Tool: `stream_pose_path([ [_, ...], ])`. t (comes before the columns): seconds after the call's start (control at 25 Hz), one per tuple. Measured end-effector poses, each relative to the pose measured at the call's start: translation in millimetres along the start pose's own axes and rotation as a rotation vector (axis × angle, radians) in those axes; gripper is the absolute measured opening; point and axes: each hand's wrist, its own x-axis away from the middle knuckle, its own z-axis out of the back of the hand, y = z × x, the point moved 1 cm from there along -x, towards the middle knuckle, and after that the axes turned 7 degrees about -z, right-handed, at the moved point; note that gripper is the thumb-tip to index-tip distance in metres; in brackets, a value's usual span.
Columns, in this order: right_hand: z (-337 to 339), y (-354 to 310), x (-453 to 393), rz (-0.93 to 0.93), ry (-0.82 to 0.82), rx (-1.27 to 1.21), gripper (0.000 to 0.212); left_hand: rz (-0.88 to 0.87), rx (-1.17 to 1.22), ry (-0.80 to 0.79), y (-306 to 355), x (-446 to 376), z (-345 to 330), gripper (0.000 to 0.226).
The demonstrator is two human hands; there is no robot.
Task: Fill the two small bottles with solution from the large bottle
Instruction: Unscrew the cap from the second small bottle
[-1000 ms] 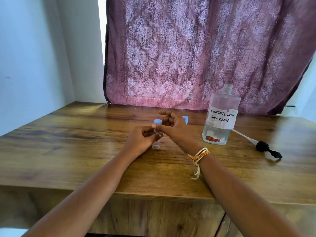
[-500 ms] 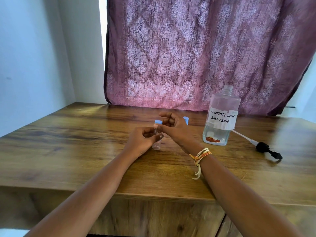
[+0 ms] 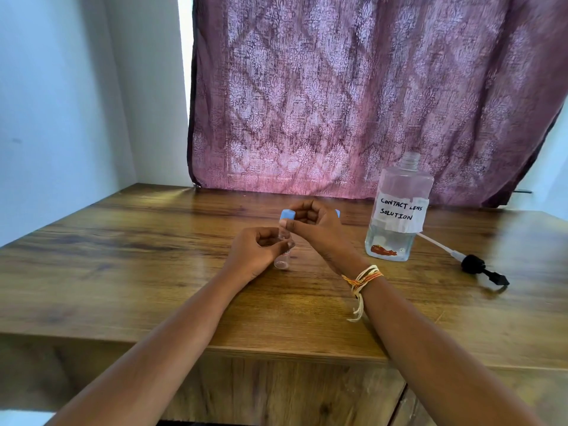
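Observation:
My left hand [image 3: 255,250] grips a small clear bottle [image 3: 282,259] by its body, its base on or just above the wooden table [image 3: 123,272]. My right hand [image 3: 316,229] pinches that bottle's blue cap [image 3: 287,215] at the top. A second small bottle stands behind my right hand; only a corner of its blue cap [image 3: 337,213] shows. The large clear bottle [image 3: 396,210], labelled "contact lens solution", stands uncapped to the right with a little liquid at its bottom.
The large bottle's black pump head with its white tube [image 3: 473,265] lies on the table to the right. A purple patterned curtain [image 3: 353,96] hangs behind the table. The table's front edge runs just under my forearms.
The small bottle and both hands have stayed almost in place. My right fingers have shifted slightly around the blue cap.

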Motion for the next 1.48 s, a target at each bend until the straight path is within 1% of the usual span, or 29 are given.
stream_pose_path([
  [0.12,4,-1,-1,0.017,0.063,-0.049,0.029,0.009,-0.020,0.032,0,-1,2,0.030],
  [0.2,5,1,-3,0.025,0.101,0.000,0.025,0.015,-0.042,0.056,0,-2,3,0.032],
  [0.24,4,3,-5,0.043,0.116,0.093,0.024,0.015,-0.041,0.065,0,-1,3,0.032],
  [0.32,2,8,-9,0.085,0.108,0.363,0.024,0.001,-0.046,0.064,1,0,3,0.031],
  [0.4,-1,9,-17,0.138,0.073,0.615,0.027,-0.015,-0.037,0.055,2,2,4,0.027],
  [0.52,-3,6,-34,0.201,-0.003,0.903,0.025,-0.017,-0.022,0.046,3,3,3,0.022],
  [0.64,-10,8,-55,0.128,-0.103,1.040,0.026,-0.015,-0.027,0.039,3,2,4,0.014],
  [0.76,-18,17,-64,0.062,-0.189,1.139,0.021,-0.021,-0.028,0.043,2,1,4,0.012],
  [0.84,-20,20,-63,0.057,-0.189,1.149,0.017,-0.020,-0.030,0.046,2,2,4,0.012],
  [0.92,-18,22,-61,0.055,-0.171,1.115,0.017,-0.014,-0.015,0.039,4,2,4,0.012],
  [1.0,-15,22,-57,0.051,-0.158,1.074,0.025,-0.015,-0.016,0.032,6,3,5,0.011],
  [1.12,-10,22,-42,-0.034,-0.131,1.002,0.043,-0.045,-0.053,0.005,7,5,5,0.011],
  [1.2,-6,17,-21,-0.066,-0.078,0.958,0.047,-0.052,-0.075,0.000,8,6,3,0.011],
  [1.28,1,13,8,-0.060,0.022,0.940,0.042,-0.044,-0.067,-0.002,9,9,0,0.014],
  [1.4,20,2,44,0.057,0.206,0.899,0.022,-0.031,-0.036,-0.023,11,12,-7,0.022],
  [1.48,37,-9,55,0.066,0.305,0.775,0.014,-0.033,-0.048,-0.041,17,17,-15,0.019],
])
